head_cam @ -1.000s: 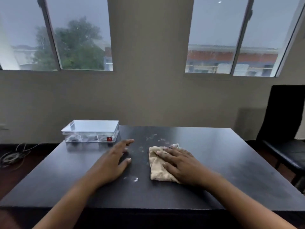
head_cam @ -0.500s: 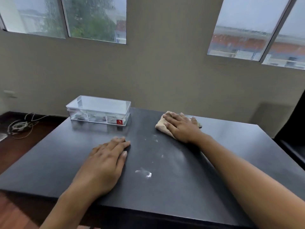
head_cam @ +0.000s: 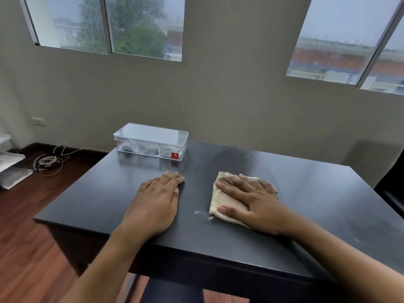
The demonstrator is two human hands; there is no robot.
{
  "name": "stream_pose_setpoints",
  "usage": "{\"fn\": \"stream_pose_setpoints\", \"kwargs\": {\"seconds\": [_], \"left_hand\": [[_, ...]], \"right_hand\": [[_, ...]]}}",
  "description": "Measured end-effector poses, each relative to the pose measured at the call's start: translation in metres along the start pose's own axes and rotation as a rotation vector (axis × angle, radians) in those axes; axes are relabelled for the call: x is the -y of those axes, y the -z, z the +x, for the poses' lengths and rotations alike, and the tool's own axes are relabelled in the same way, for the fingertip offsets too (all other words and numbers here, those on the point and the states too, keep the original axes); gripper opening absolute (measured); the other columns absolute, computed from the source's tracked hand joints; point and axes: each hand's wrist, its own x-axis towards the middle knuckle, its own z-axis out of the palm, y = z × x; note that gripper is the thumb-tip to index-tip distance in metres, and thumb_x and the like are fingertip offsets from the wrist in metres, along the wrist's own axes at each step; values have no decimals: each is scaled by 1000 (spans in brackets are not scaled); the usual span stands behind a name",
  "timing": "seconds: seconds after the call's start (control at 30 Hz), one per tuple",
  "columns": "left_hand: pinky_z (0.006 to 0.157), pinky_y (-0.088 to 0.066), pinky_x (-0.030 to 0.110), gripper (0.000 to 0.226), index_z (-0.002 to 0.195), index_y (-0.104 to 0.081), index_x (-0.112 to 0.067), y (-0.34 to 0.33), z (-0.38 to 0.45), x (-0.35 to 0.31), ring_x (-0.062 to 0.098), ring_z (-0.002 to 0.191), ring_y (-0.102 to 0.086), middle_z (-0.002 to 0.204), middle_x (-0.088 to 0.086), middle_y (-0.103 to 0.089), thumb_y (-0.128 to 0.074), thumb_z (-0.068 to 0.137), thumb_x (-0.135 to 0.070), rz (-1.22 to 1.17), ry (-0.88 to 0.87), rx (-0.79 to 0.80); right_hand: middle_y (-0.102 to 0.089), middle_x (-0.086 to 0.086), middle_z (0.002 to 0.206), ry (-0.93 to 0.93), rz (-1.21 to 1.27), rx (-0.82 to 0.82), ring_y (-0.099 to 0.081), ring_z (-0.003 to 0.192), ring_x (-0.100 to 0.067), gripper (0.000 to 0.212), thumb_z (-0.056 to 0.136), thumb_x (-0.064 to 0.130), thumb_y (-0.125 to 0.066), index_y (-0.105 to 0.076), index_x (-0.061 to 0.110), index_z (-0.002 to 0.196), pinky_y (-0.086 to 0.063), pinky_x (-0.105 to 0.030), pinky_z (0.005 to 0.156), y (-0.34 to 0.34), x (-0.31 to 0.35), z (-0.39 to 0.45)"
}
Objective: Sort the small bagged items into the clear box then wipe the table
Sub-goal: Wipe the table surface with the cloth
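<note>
A clear lidded box [head_cam: 150, 141] with a red sticker stands at the far left corner of the black table [head_cam: 317, 204]; small bagged items show dimly through its wall. A folded beige cloth [head_cam: 220, 201] lies near the table's middle. My right hand [head_cam: 255, 204] presses flat on the cloth, fingers spread. My left hand [head_cam: 156, 204] rests palm down on the bare tabletop left of the cloth, holding nothing. Small white specks [head_cam: 197, 212] lie just left of the cloth's near corner.
The table's near edge runs close to my forearms. A tangle of cable [head_cam: 49, 160] lies on the wooden floor at left, beside flat grey trays [head_cam: 11, 169]. A dark chair [head_cam: 391, 189] stands at the right edge. Wall and windows are behind.
My right hand has dragged the cloth from the far side of the table back toward me. My left hand stays flat in about the same spot.
</note>
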Motion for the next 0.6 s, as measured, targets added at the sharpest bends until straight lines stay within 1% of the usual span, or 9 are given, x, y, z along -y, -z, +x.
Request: {"fn": "stream_pose_setpoints", "kwargs": {"seconds": [0.07, 0.1, 0.17, 0.27, 0.33, 0.47, 0.53, 0.6], "left_hand": [[128, -9, 32, 48, 159, -34, -34, 0, 1, 0, 7, 158, -17, 169, -13, -28, -28, 111, -31, -6, -6, 2], [128, -9, 32, 48, 159, -35, -34, -1, 1, 0, 8, 158, -17, 169, -13, -28, -28, 111, -31, -9, -8, 1], [128, -9, 33, 48, 158, -36, -34, -1, 2, 0, 8, 159, -18, 169, -13, -29, -29, 111, -30, -15, -9, -3], [128, -11, 33, 48, 158, -38, -33, -1, 4, 0, 8, 159, -19, 169, -12, -31, -32, 110, -28, -35, -11, 0], [128, -13, 33, 47, 157, -40, -31, -1, 5, 1, 9, 158, -21, 168, -10, -33, -33, 110, -26, -47, -10, -13], [129, -14, 32, 48, 156, -42, -28, -1, 4, 3, 10, 158, -23, 168, -7, -35, -35, 110, -22, -62, -18, -21], [128, -13, 31, 48, 156, -42, -28, -1, 4, 5, 10, 158, -23, 168, -7, -34, -35, 109, -21, -65, -26, -29], [128, -13, 30, 48, 156, -42, -27, -2, 5, 6, 10, 158, -22, 168, -7, -34, -35, 109, -20, -59, -40, -32]], "right_hand": [[-4, 37, 165, -62, 39, 12, -2, 156, -2, 61, 89, 87, -24, -9, 74, 146, 0, -43, 126, 8, -17, 1], [-6, 37, 165, -103, 56, 4, -5, 157, -3, 60, 90, 85, -24, -13, 72, 148, -1, -43, 126, 10, -25, 8], [-10, 34, 166, -173, 52, -38, -11, 157, -8, 63, 93, 83, -21, -19, 64, 152, -5, -46, 125, 10, -31, 29], [-16, 27, 167, -207, 65, -122, -18, 157, -17, 62, 97, 76, -20, -28, 54, 155, -9, -53, 124, 4, -10, 57], [-16, 25, 168, -157, 72, -108, -17, 157, -19, 61, 99, 73, -22, -31, 51, 155, -7, -53, 124, -3, 17, 64], [-9, 24, 170, -16, 38, -38, -8, 158, -17, 66, 93, 80, -23, -18, 59, 155, 0, -52, 125, -8, 62, 32], [-5, 26, 169, 46, 26, -28, -3, 158, -13, 65, 92, 82, -20, -10, 64, 153, 1, -51, 125, -12, 63, 5], [-2, 31, 168, 60, 8, -17, 1, 157, -6, 64, 90, 85, -19, -5, 69, 150, 1, -47, 126, -12, 50, -17]]}}
